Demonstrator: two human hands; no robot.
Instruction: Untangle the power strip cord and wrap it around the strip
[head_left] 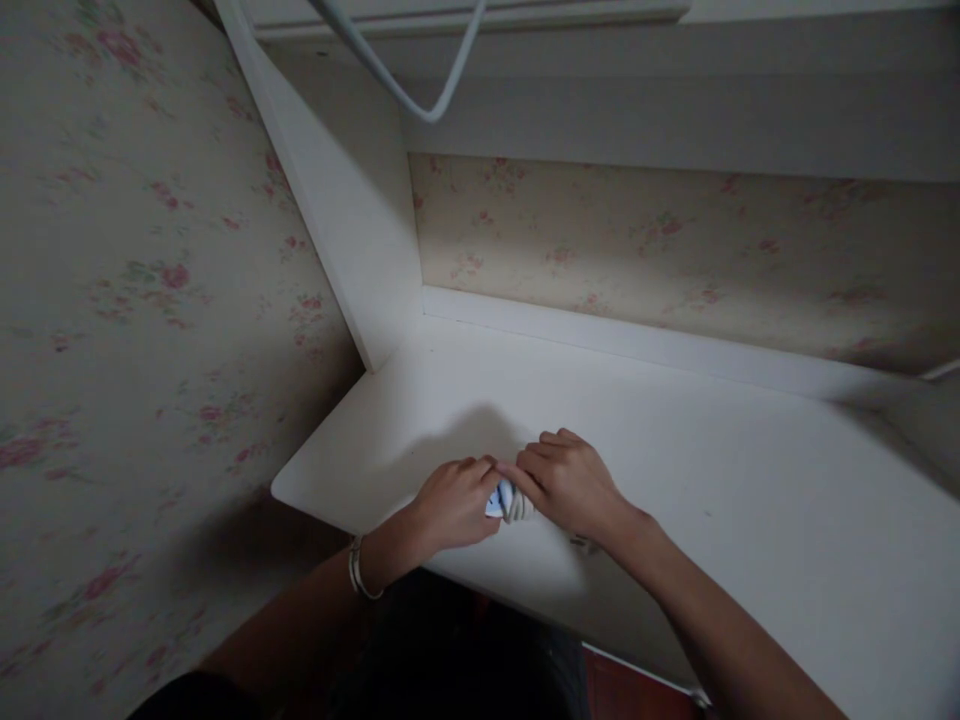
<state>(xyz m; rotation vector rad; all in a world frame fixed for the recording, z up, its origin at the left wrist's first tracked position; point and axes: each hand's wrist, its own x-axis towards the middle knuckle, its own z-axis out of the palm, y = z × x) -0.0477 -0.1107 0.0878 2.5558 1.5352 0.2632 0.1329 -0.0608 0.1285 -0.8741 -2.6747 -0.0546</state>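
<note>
My left hand [454, 502] and my right hand [568, 483] meet over the near edge of a white desk [712, 470]. Both are curled shut around a small white and blue bundle [510, 500], which looks like rolled cloth or coiled cord; I cannot make out which. Only a little of it shows between the fingers. A thin bracelet [358, 572] circles my left wrist.
Floral wallpaper [150, 300] covers the wall at left and the strip behind the desk. A white upright panel [352, 230] stands at the desk's back left corner under a shelf [675, 100]. A white cable [420, 95] loops down from above.
</note>
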